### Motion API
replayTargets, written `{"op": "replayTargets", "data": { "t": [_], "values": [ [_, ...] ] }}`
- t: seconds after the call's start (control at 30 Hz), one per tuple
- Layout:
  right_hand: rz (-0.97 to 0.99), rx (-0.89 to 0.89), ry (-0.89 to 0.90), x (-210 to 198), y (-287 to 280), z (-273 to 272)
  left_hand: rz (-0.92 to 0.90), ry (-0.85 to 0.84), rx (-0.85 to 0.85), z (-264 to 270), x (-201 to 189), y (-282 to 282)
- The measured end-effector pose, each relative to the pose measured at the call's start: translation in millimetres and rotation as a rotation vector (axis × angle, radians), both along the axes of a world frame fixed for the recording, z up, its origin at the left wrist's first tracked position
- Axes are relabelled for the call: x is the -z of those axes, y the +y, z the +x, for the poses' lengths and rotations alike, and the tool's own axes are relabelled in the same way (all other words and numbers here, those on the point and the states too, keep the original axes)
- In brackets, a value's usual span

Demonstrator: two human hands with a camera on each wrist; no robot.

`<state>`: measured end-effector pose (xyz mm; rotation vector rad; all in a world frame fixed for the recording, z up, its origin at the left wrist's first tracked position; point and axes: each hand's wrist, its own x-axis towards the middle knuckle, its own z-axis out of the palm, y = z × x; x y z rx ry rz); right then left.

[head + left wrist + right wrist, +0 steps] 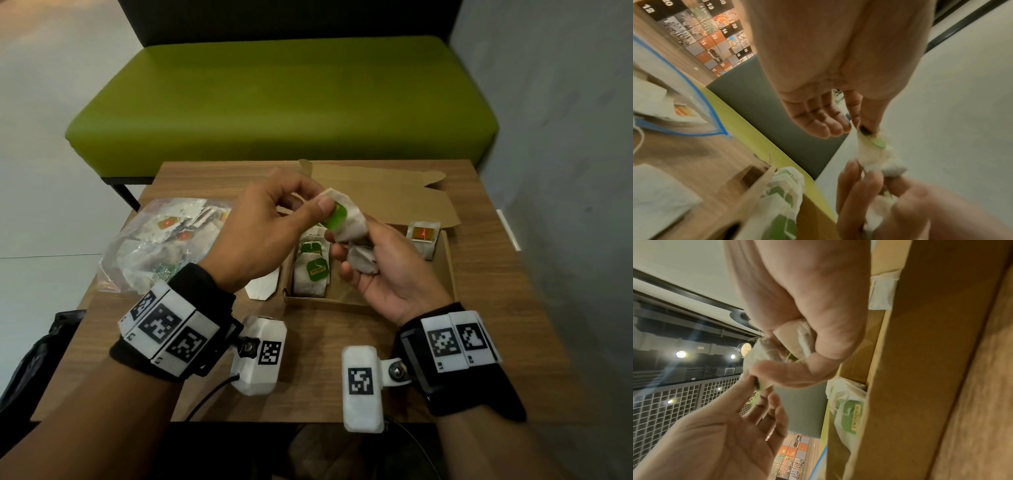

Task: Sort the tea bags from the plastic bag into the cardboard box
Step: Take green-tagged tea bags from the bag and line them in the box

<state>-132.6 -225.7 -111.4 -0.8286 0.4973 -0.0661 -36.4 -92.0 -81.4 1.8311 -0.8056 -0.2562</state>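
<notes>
A: While you're holding both hands over the cardboard box, what's your left hand doing?

B: You're pinching a tea bag w/ thumb and forefinger, right on its green tag; the other fingers are curling loosely, not touching it.

A: And the right hand?

B: It's lying palm up, fingers curled round the same bag's lower end, plus a second crumpled bag in the palm.

A: Where's the rest?

B: Green-tag bags are standing in the box's left part, a red-tag bag at the far right corner. The plastic bag is lying on the table to the left w/ more bags inside. One white sachet is lying btw plastic bag and box.
</notes>
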Motion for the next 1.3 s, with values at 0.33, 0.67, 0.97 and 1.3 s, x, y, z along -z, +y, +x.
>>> {"op": "replayTargets", "data": {
  "t": [0.33,0.67,0.97,1.3],
  "values": [
    [-0.365,-0.010,-0.084,-4,0,-4,-0.036,0.212,0.020,2,-4,4],
    [-0.563,-0.030,-0.051,3,3,-5,0.096,0.236,-0.017,7,-2,6],
    [-0.942,-0.167,0.127,10,-7,-8,0.462,0.061,0.173,11,9,14],
    [-1.227,-0.584,0.214,2,-4,-12,0.674,-0.299,0.207,16,16,16]
  ]
}}
